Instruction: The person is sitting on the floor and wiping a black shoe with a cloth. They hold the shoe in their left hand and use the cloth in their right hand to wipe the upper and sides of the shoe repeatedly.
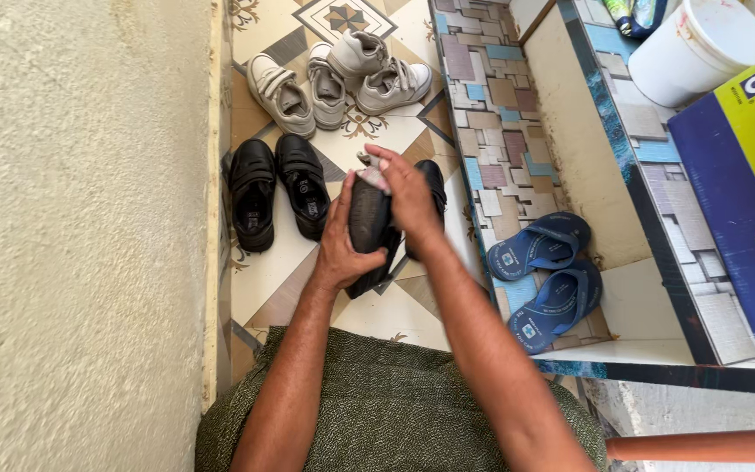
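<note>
Clasped around a black shoe at mid-frame, the left hand grips its lower side while the right hand presses a pale cloth against its top. How much is wiped cannot be told. Its mate lies behind; another black pair and grey shoes wait upper left, blue sandals right.

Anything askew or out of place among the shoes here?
Yes: one grey shoe lies piled on top of the other grey shoes, not flat on the floor. The black pair and blue sandals sit neatly.
</note>
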